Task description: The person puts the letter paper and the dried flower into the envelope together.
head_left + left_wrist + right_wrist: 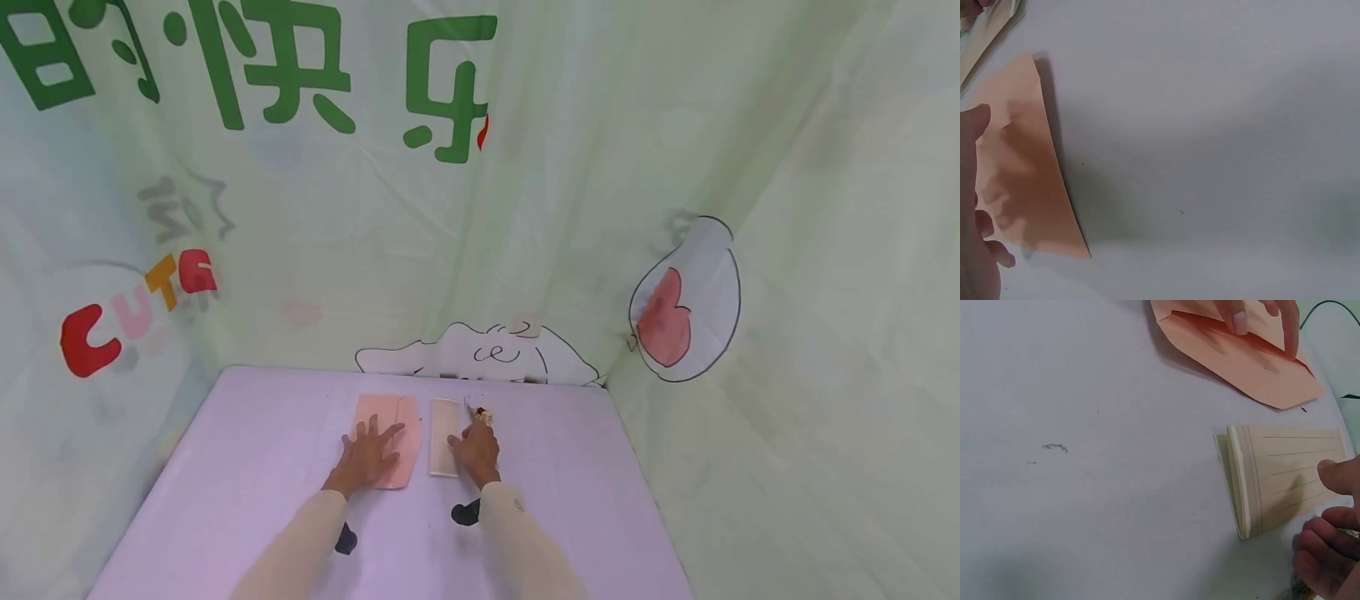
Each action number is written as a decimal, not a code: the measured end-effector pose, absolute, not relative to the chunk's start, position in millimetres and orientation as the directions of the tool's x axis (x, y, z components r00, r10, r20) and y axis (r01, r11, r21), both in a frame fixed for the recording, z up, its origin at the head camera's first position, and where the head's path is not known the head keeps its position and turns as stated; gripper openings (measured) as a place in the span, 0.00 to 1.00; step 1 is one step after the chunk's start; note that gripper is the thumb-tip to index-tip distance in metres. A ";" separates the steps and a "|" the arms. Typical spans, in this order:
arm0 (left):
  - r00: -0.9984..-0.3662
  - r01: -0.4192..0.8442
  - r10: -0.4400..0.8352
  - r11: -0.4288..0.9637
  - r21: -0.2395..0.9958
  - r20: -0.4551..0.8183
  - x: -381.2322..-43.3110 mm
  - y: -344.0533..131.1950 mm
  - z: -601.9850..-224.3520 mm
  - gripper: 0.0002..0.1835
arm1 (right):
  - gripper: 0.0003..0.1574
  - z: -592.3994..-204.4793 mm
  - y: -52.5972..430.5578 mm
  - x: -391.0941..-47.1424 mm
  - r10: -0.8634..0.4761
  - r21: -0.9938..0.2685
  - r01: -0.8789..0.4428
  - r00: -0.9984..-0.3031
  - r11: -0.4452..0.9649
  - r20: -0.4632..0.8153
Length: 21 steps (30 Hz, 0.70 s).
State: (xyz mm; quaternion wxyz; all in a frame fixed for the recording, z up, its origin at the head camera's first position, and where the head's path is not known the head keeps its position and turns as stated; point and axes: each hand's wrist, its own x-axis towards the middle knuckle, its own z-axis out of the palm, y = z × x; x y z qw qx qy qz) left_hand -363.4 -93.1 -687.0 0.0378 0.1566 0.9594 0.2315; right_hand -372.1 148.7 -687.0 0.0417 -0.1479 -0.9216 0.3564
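Observation:
My left hand [369,454] lies with spread fingers on a pink paper envelope [408,467]. In the right wrist view, two of its fingertips touch the open fold of the envelope [1266,378]. My right hand [477,452] is between a cream folded sheet of lined letter paper [1291,462] and a small bunch of dried flowers [483,414]. Its thumb lies over the letter paper, while the other fingers curl over the bunch, hiding most of it. I cannot tell whether they grip it. The flower heads show beyond the knuckles.
All of it lies on a pale lilac table [555,500]. Dark printed marks [465,512] show on its surface near the forearms. A pale green curtain [540,208] with printed letters and drawings hangs behind the far edge and along both sides.

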 end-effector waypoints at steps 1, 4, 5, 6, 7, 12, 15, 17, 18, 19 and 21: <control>-0.949 0.275 0.315 0.844 0.460 -0.011 -362.6 -93.3 -688.7 0.30 | 0.20 -690.4 146.9 -371.3 0.315 -0.674 0.253 -0.949 0.694 -0.031; -0.953 0.245 0.300 0.847 0.472 -0.044 -361.4 -93.5 -693.0 0.29 | 0.19 -700.1 141.6 -369.8 0.346 -0.688 0.258 -0.938 0.678 -0.011; -0.954 0.237 0.294 0.847 0.476 -0.049 -361.0 -93.6 -694.1 0.29 | 0.18 -703.1 139.6 -369.9 0.354 -0.687 0.258 -0.935 0.679 -0.002; -0.956 0.227 0.288 0.849 0.476 -0.057 -360.8 -93.7 -695.7 0.28 | 0.19 -705.9 137.4 -369.9 0.364 -0.686 0.258 -0.931 0.680 0.011; -0.958 0.215 0.278 0.851 0.478 -0.063 -360.5 -93.8 -696.4 0.28 | 0.19 -707.5 135.3 -370.5 0.374 -0.685 0.262 -0.927 0.680 0.017; -0.965 0.200 0.258 0.843 0.500 -0.050 -359.6 -94.4 -698.0 0.25 | 0.23 -706.5 122.4 -373.4 0.453 -0.641 0.354 -0.891 0.681 -0.011; -0.964 0.211 0.263 0.834 0.510 -0.031 -360.1 -94.6 -698.9 0.24 | 0.22 -703.5 115.9 -373.8 0.471 -0.589 0.376 -0.882 0.716 0.010; -0.964 0.216 0.265 0.830 0.515 -0.022 -359.6 -94.5 -699.8 0.24 | 0.17 -704.7 113.1 -374.1 0.468 -0.567 0.363 -0.883 0.740 0.046; -0.964 0.221 0.266 0.828 0.516 -0.014 -359.2 -94.3 -700.8 0.24 | 0.15 -705.4 112.3 -374.0 0.469 -0.568 0.358 -0.881 0.741 0.056; -0.964 0.224 0.266 0.826 0.518 -0.007 -358.5 -94.1 -702.3 0.24 | 0.12 -706.6 111.6 -374.0 0.472 -0.571 0.356 -0.880 0.740 0.063; -0.963 0.227 0.268 0.824 0.519 -0.005 -356.4 -93.5 -705.9 0.23 | 0.09 -709.4 110.4 -373.3 0.481 -0.584 0.356 -0.874 0.730 0.069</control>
